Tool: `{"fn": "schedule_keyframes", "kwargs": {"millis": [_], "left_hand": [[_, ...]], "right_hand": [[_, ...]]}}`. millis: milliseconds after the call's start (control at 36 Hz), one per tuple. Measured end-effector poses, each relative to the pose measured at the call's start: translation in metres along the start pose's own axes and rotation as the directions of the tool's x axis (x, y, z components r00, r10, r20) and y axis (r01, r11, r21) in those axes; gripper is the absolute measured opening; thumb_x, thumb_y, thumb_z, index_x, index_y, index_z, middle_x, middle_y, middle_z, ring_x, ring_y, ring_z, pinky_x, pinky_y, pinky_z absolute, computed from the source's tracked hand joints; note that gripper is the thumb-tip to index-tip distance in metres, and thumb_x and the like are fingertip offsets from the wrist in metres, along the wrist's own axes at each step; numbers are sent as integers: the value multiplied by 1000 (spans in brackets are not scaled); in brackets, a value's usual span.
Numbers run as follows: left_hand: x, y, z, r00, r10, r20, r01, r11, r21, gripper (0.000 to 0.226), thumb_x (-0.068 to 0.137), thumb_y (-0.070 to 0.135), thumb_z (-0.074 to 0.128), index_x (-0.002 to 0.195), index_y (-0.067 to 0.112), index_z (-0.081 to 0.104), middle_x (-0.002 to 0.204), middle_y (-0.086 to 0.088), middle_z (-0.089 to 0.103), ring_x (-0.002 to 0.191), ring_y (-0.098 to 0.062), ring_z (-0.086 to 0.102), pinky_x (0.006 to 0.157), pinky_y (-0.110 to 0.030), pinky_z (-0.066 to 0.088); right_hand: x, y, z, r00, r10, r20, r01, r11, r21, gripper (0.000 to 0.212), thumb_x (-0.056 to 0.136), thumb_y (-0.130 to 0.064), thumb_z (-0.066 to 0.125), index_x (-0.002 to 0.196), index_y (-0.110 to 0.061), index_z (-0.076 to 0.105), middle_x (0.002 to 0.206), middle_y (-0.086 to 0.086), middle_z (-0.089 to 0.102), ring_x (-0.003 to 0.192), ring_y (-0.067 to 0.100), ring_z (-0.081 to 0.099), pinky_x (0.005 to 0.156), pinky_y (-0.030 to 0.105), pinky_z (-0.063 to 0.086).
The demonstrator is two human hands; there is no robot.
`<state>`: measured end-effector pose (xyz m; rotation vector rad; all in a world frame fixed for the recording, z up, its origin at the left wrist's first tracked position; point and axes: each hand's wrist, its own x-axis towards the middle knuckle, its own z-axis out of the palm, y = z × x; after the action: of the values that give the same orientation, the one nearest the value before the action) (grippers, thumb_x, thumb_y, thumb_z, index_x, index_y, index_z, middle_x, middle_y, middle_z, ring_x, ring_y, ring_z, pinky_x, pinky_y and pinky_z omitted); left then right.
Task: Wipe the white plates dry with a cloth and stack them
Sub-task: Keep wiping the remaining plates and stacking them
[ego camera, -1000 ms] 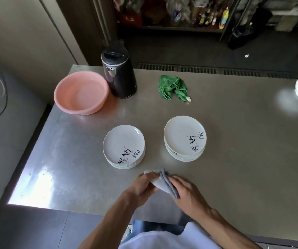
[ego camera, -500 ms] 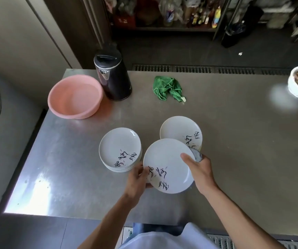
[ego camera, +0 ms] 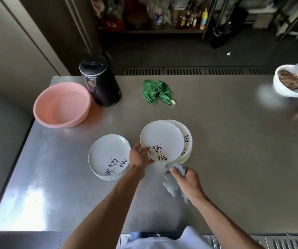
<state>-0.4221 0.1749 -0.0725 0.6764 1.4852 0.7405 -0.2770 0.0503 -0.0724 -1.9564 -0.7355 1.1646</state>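
My left hand [ego camera: 139,156] pinches the near rim of a white plate [ego camera: 160,139] with black brush writing, held just over the right stack of plates [ego camera: 186,141] and covering most of it. My right hand [ego camera: 186,178] grips a crumpled grey cloth [ego camera: 171,186] below that stack, apart from the plate. A second stack of white plates [ego camera: 108,155] sits on the steel table to the left of my left hand.
On the steel table [ego camera: 234,159] a pink basin [ego camera: 62,105] and a black kettle [ego camera: 100,83] stand at the back left. A green cloth [ego camera: 156,91] lies at the back middle. A white bowl of food [ego camera: 295,83] sits at the far right edge.
The plate came up from being wiped near my body, face up, and moved away to above the right stack. My right hand let go of the plate and dropped back with the grey cloth.
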Motion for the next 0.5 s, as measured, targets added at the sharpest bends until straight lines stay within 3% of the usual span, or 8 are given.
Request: {"fn": "schedule_keyframes", "kwargs": {"millis": [56, 194, 361, 500], "left_hand": [[3, 1, 4, 1000, -9, -9, 9, 1000, 13, 20, 103, 4, 48, 112, 15, 63, 113, -20, 68, 103, -39, 70, 58, -35, 63], [7, 0, 11, 1000, 13, -24, -12, 999, 29, 24, 104, 6, 49, 121, 13, 65, 103, -13, 70, 99, -34, 71, 57, -33, 63], [8, 0, 16, 996, 84, -33, -79, 987, 142, 23, 104, 15, 47, 112, 24, 66, 104, -12, 70, 95, -30, 71, 62, -37, 64], [8, 0, 21, 995, 74, 68, -92, 949, 303, 35, 104, 20, 46, 136, 17, 59, 101, -8, 66, 91, -26, 66, 62, -38, 65]], "right_hand": [[-2, -2, 2, 1000, -21, 19, 22, 1000, -14, 24, 90, -35, 70, 70, -20, 69, 65, -12, 71, 62, -3, 65, 57, 11, 46], [-3, -4, 8, 997, -11, 80, 12, 1000, -18, 20, 91, -33, 67, 78, -20, 72, 74, -9, 74, 72, 3, 70, 61, 15, 51], [-6, -7, 14, 991, -4, 130, 4, 1000, -3, 12, 90, -31, 68, 85, -22, 73, 79, -12, 75, 77, 1, 71, 66, 11, 50], [-5, -10, 16, 983, -20, 185, 20, 1000, -1, 6, 90, -29, 68, 94, -27, 73, 86, -18, 75, 81, -4, 70, 66, 6, 46]]}}
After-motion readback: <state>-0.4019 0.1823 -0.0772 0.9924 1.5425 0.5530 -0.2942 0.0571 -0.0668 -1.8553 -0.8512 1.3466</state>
